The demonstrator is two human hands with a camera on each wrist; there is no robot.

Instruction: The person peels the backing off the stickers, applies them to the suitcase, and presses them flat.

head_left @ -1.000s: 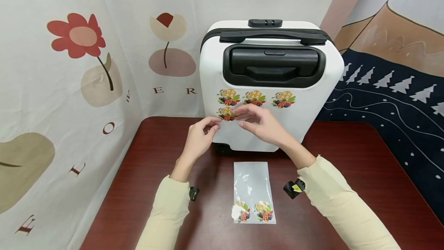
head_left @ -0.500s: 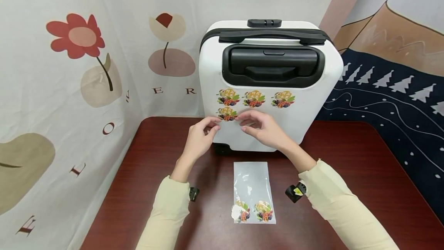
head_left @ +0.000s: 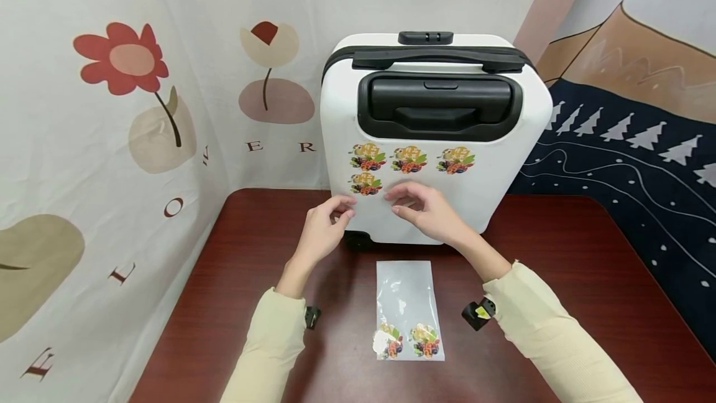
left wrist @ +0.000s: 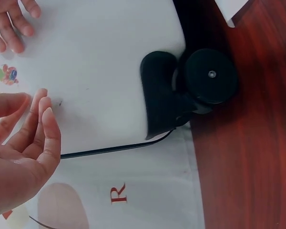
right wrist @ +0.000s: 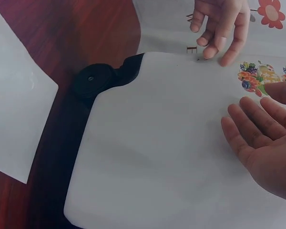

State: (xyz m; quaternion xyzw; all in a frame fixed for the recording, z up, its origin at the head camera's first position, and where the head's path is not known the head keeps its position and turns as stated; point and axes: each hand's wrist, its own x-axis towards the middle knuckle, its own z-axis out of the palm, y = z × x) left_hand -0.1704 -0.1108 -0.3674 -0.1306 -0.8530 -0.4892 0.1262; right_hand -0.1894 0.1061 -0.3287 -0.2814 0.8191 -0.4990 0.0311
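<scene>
A white suitcase stands upright with its black handle side facing me. Three fruit stickers run in a row below the handle, and a fourth-place fruit sticker lies flat under the leftmost one. My left hand hovers just below and left of that lower sticker, fingers loosely bent and holding nothing. To its right, my right hand is close to the suitcase face, fingers spread in a relaxed curve with nothing between them. In the right wrist view the lower sticker shows beside the right thumb.
On the reddish-brown table, a sticker sheet with two fruit stickers lies in front of the suitcase. A suitcase wheel sits at the lower left corner. Printed cloth hangs behind and at the left.
My right hand has drawn off the lower sticker, moving slightly right and down. My left hand has dropped a little away from the sticker's edge. The sticker stays on the suitcase.
</scene>
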